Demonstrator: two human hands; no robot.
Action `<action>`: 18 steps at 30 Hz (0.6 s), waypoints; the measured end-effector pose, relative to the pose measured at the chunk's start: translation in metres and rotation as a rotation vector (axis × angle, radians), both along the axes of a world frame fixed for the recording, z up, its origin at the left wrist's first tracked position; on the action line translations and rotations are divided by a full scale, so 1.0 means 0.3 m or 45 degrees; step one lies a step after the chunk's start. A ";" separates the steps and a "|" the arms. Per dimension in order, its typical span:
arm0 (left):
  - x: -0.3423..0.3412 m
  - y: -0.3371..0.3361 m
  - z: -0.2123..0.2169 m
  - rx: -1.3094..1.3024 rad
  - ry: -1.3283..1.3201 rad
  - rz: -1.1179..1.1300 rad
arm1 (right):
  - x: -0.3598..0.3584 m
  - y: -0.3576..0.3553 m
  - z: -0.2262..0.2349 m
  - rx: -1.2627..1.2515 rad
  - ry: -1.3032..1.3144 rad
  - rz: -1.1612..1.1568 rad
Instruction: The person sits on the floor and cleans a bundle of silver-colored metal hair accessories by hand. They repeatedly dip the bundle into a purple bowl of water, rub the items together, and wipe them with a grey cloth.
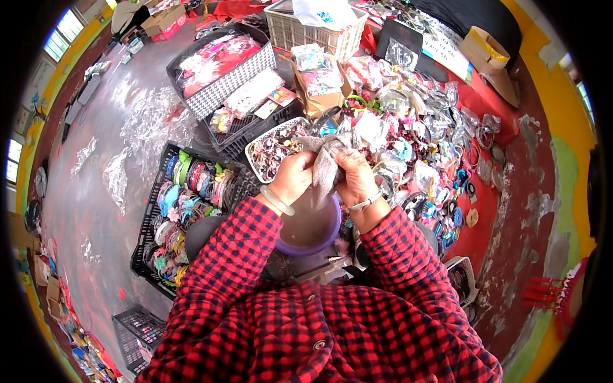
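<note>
A grey cloth (327, 167) hangs bunched between my two hands, above a purple basin (335, 237) of murky water. My left hand (295, 175), with a pale bangle at the wrist, grips the cloth's left side. On the other side my right hand (355, 175), wearing a metal bracelet, pinches it with the fingers closed. Whether anything lies wrapped inside the cloth is hidden. Just beyond my left hand stands a white basket (250, 148) of hair ties and bands.
A black crate (143, 246) of colourful headbands stands at the left. Farther off are black crates (239, 71) of packaged goods, a beige crate (313, 35) and a cardboard box (329, 101). A large heap of bagged accessories (415, 137) spreads over a red sheet (480, 207) at the right.
</note>
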State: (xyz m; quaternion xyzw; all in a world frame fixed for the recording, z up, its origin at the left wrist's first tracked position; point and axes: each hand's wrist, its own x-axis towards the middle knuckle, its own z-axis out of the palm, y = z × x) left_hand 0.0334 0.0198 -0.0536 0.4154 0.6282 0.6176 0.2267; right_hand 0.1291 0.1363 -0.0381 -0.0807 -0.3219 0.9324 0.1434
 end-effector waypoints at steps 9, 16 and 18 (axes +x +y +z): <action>0.032 -0.015 0.082 -0.151 0.228 -0.148 | 0.010 0.043 0.037 -0.187 -0.013 -0.229; 0.032 -0.014 0.062 0.101 0.685 -0.165 | 0.014 0.128 0.034 -0.361 -0.013 -0.290; 0.040 -0.012 0.054 0.098 0.641 -0.166 | 0.014 0.138 0.021 -0.394 -0.001 -0.298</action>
